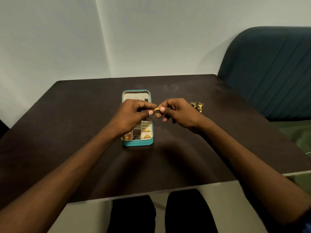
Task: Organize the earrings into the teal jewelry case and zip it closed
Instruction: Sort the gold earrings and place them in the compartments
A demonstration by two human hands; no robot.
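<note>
The teal jewelry case (138, 143) lies open on the dark table, lid half to the far side, with cream compartments holding several gold and dark pieces. Above its right edge a small gold hoop earring (157, 111) is pinched from both sides: my left hand (133, 116) grips it with thumb and fingers, and my right hand (179, 113) does the same from the right. My left hand hides the middle of the case. A small heap of green and gold earrings (196, 105) lies on the table to the right of my right hand.
The dark brown table (84, 128) ends at a front edge near my knees. A teal padded chair (272, 73) stands at the right, with a green seat beside the table's right edge. A pale wall rises behind the table.
</note>
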